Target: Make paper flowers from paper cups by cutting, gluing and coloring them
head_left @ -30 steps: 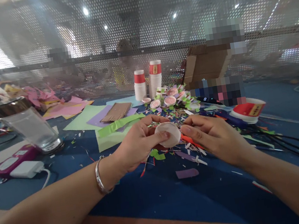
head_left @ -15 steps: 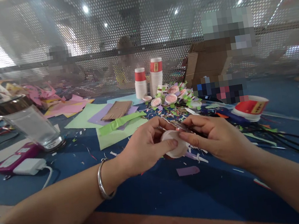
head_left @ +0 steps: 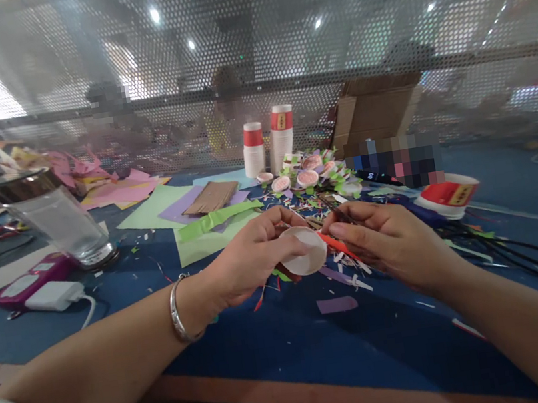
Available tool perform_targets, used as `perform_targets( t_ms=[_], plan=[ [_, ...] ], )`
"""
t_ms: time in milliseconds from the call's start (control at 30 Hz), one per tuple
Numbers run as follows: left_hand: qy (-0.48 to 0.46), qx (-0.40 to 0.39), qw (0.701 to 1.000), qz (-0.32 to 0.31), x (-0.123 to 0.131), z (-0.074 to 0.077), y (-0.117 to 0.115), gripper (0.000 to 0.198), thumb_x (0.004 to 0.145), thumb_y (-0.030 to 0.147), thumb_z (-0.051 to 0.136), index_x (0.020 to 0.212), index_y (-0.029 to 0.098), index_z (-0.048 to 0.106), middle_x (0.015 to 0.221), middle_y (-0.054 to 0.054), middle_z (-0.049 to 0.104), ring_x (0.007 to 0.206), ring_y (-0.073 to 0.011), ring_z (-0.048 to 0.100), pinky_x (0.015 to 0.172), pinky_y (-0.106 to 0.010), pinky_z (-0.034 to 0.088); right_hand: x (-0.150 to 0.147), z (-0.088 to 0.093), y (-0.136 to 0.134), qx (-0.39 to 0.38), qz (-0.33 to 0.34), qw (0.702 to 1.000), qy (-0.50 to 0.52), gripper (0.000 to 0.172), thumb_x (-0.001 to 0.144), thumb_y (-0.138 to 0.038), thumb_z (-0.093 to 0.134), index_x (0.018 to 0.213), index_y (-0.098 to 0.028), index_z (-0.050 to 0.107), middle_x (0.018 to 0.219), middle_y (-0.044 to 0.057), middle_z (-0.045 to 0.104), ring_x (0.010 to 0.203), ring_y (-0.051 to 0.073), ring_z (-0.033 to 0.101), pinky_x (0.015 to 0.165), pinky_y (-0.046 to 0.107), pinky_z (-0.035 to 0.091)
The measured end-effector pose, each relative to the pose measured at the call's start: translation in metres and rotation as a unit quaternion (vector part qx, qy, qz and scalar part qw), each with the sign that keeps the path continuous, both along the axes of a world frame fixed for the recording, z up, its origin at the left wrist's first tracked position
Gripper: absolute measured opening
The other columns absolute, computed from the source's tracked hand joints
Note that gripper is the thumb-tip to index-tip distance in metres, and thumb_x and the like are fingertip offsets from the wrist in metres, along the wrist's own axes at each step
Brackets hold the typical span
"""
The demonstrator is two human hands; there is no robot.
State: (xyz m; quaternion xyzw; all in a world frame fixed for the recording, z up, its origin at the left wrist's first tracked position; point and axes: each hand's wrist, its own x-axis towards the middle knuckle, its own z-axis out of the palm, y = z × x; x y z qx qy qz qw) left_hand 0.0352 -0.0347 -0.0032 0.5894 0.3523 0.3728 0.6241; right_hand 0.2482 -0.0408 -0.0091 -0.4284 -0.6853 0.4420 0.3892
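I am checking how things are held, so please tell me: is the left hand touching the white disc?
Touching. The head view shows the left hand with its thumb laid over the face of the white disc.

Tall cup stack, far middle: gold label on the top cup's red band, its dark characters too small to read
Single cup, right: gold label on a red band, dark characters blurred
Dark object, left of that cup: what looks like "00" in pale figures
Purple box, near left: pale panel, any lettering illegible
Round pieces, middle: reddish marks, writing or pattern unclear
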Motion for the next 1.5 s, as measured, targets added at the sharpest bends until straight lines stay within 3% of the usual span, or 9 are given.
perform_targets(
  t_ms=[200,367,533,700,833,1067,1200,1367,1500],
  plan=[
    [0.037,0.091,0.995,0.028,-0.001,-0.001,0.001,0.027,0.079,0.024,0.069,0.102,0.02,0.055,0.078,-0.002,0.07,0.067,-0.0142,0.066,0.06,-0.025,0.049,0.0,0.003,-0.001,0.056,-0.013,0.997,-0.059,0.03,0.09,-0.049,0.068,0.09,-0.02,0.065,0.068,-0.002,0.057,0.056,0.01,0.043,0.047,0.024,0.031],
    [0.051,0.11,0.993,0.012,-0.002,-0.001,0.0,0.032,0.08,0.025,0.071,0.106,0.02,0.053,0.082,-0.004,0.072,0.074,-0.0177,0.069,0.064,-0.027,0.051,-0.002,0.005,-0.003,0.077,-0.018,0.994,-0.076,0.029,0.089,-0.048,0.069,0.087,-0.019,0.065,0.063,-0.004,0.052,0.053,0.01,0.039,0.048,0.024,0.031],
    [0.085,0.134,0.987,0.024,-0.005,-0.004,0.0,0.032,0.081,0.024,0.072,0.108,0.02,0.053,0.077,-0.003,0.071,0.068,-0.0156,0.066,0.057,-0.024,0.046,-0.003,0.004,-0.002,0.094,-0.013,0.992,-0.089,0.031,0.086,-0.05,0.071,0.088,-0.019,0.066,0.074,0.001,0.063,0.063,0.014,0.053,0.056,0.026,0.04],
    [0.01,0.074,0.997,-0.022,-0.003,-0.001,-0.001,0.035,0.082,0.027,0.076,0.108,0.019,0.053,0.082,-0.003,0.071,0.076,-0.0167,0.069,0.069,-0.029,0.055,0.0,0.0,-0.001,0.111,-0.037,0.986,-0.117,0.029,0.088,-0.047,0.068,0.085,-0.019,0.064,0.068,-0.001,0.058,0.058,0.012,0.047,0.051,0.025,0.035],
    [-0.056,0.011,0.998,-0.031,0.001,0.004,-0.004,0.027,0.09,0.036,0.071,0.103,0.017,0.058,0.085,-0.004,0.07,0.077,-0.0134,0.067,0.072,-0.027,0.058,0.004,-0.001,0.0,0.124,-0.058,0.981,-0.134,0.026,0.093,-0.043,0.061,0.085,-0.018,0.063,0.064,-0.002,0.055,0.055,0.01,0.042,0.049,0.025,0.031],
    [-0.092,-0.06,0.993,-0.049,0.002,0.005,-0.004,0.013,0.094,0.027,0.066,0.103,0.017,0.062,0.085,-0.002,0.068,0.076,-0.0117,0.067,0.071,-0.025,0.061,0.002,-0.001,0.0,0.13,-0.047,0.983,-0.117,0.032,0.091,-0.049,0.065,0.081,-0.019,0.061,0.065,-0.001,0.056,0.056,0.011,0.045,0.049,0.025,0.033],
    [-0.088,-0.089,0.992,-0.032,0.002,0.005,0.001,0.015,0.095,0.029,0.064,0.103,0.017,0.065,0.09,-0.004,0.068,0.074,-0.0129,0.067,0.068,-0.026,0.062,0.002,-0.001,0.001,0.136,-0.056,0.983,-0.108,0.031,0.091,-0.047,0.065,0.078,-0.019,0.058,0.063,-0.003,0.053,0.054,0.01,0.043,0.048,0.025,0.032],
    [-0.114,-0.155,0.981,0.01,0.0,0.004,0.013,0.025,0.095,0.023,0.048,0.1,0.012,0.069,0.087,-0.01,0.071,0.073,-0.0177,0.07,0.067,-0.031,0.063,0.004,0.0,0.003,0.144,-0.082,0.976,-0.138,0.025,0.092,-0.039,0.063,0.076,-0.02,0.058,0.059,-0.004,0.052,0.05,0.009,0.04,0.046,0.026,0.028],
    [-0.132,-0.149,0.979,0.051,-0.003,0.003,0.024,0.022,0.09,0.024,0.052,0.093,0.01,0.069,0.08,-0.009,0.072,0.067,-0.0172,0.07,0.061,-0.027,0.06,0.003,0.003,0.003,0.133,-0.048,0.975,-0.169,0.026,0.089,-0.041,0.064,0.074,-0.02,0.059,0.061,-0.003,0.053,0.053,0.011,0.043,0.05,0.026,0.031]
  ],
)
